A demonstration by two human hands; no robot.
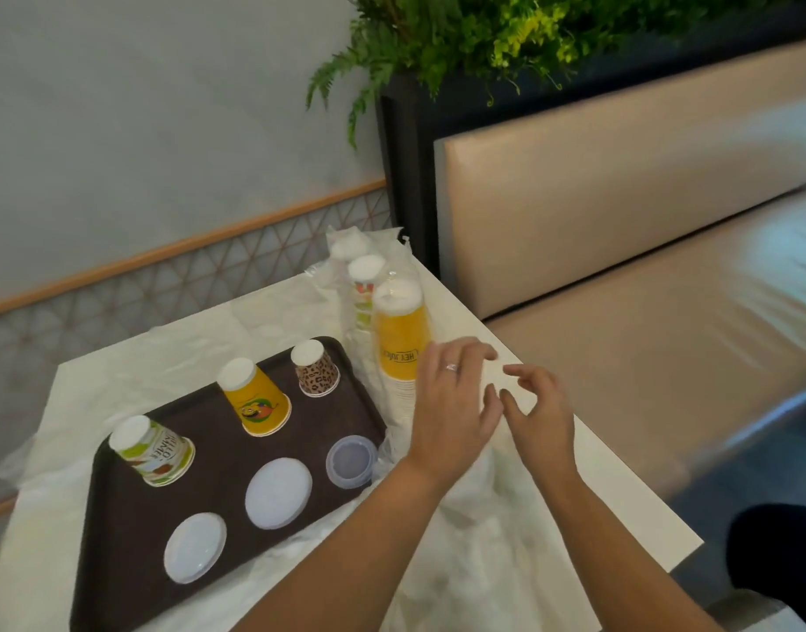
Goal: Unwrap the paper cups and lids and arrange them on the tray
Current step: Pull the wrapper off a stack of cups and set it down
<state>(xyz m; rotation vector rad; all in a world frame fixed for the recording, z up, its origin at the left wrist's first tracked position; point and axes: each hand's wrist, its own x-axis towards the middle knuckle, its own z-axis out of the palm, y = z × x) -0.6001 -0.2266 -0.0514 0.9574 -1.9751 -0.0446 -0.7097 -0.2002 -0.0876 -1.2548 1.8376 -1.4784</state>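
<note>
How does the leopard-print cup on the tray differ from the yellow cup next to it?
The leopard-print cup is smaller and brown-spotted; the yellow cup is taller, with a cartoon print. The leopard-print cup sits nearer the tray's far corner, the yellow cup mid-row. Both stand upside down on the tray.

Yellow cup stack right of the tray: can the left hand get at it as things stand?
Probably yes. The left hand hovers open right beside the yellow cup stack, nothing between them. The stack looks still wrapped in clear plastic, so the grip would land on wrap.
</note>
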